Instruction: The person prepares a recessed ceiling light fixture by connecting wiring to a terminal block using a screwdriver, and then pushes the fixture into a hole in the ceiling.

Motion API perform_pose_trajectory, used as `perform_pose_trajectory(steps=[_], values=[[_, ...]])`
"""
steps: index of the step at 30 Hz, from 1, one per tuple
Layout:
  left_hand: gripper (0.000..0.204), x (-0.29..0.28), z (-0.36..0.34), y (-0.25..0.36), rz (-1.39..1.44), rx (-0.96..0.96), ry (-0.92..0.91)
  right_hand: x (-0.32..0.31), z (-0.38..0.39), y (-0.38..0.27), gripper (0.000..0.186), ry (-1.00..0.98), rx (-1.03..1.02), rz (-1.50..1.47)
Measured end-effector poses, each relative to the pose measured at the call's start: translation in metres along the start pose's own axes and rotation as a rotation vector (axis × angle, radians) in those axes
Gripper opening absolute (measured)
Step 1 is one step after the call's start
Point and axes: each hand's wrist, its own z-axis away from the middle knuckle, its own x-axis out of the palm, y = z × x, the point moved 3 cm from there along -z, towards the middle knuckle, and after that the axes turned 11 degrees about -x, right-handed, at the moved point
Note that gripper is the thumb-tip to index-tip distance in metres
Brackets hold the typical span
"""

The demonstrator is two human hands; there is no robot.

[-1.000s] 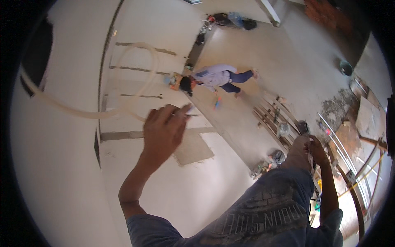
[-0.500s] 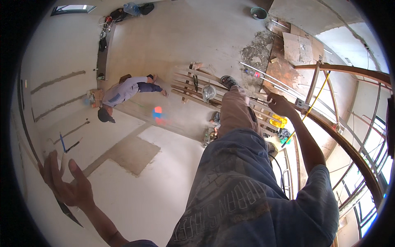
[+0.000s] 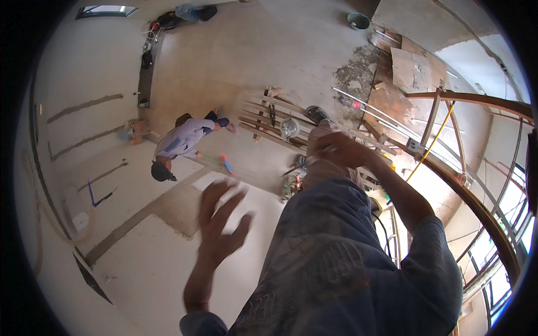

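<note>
From over here, at far left, a pale tube [image 3: 72, 242] curves along the white wall, soft-looking and smooth. Above its bend, a blue strand [image 3: 91, 193] and a black strand [image 3: 105, 199], thin and wire-like, meet in a V. Something so springy is, I'd judge, best pinched lightly near its end, with the strands kept clear and footing checked first.

Rightward, a person [image 3: 182, 137] in a pale top and dark cap stoops near a red-and-blue tool [image 3: 226, 163]. The left hand [image 3: 221, 221] is spread wide, blurred and holding nothing I can see, in front of a rough grey patch [image 3: 176, 210], well apart from the tube; relaxed fingers would suit a gentle grip.

Beyond are slatted, dusty wooden boards [image 3: 266, 117] with a round, shiny object [image 3: 290, 129]. The right hand [image 3: 339, 150] is before the brown trouser leg, fingers bunched; I cannot tell whether it grips anything. Farther right come flat cardboard [image 3: 412, 70], a slim yellow pole [image 3: 431, 143] and a curved brown beam [image 3: 476, 193].
</note>
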Motion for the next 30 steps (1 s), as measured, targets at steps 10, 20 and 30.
perform_pose_trajectory(steps=[10,20,30], values=[[0.041,0.202,-0.054,-0.001,1.05,-0.737,-0.437,0.009,0.004,0.065,0.028,0.341,-0.263,0.062],[0.045,0.327,0.007,-0.129,0.958,-1.093,-0.54,-0.067,0.072,0.081,0.033,0.678,0.624,-0.598],[0.033,0.459,0.075,-0.37,0.59,-1.325,-0.391,0.003,-0.016,0.317,0.035,0.112,0.628,0.298]])
